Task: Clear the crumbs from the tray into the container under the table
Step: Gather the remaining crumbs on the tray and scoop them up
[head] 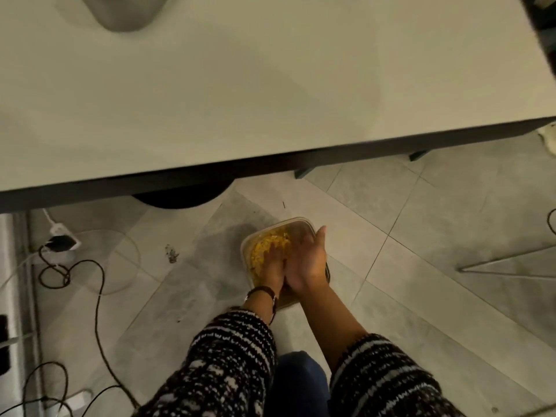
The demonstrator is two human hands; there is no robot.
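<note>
Container [272, 233] w/ yellow crumbs [264, 251] sat on floor tiles [421, 266], just in front of table [270, 85] edge. L hand [272, 266] and R hand [310, 263] were over container, touching each other, fingers extended, gripping nothing. Black cables [99, 281] lay well left of container.

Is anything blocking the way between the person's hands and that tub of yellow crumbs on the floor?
Nothing visible does. Both hands are over the open container, which has no lid on it. The left hand reaches down among the yellow crumbs, the right hand pressed beside it. The table edge lies farther away, not over the tub.
</note>
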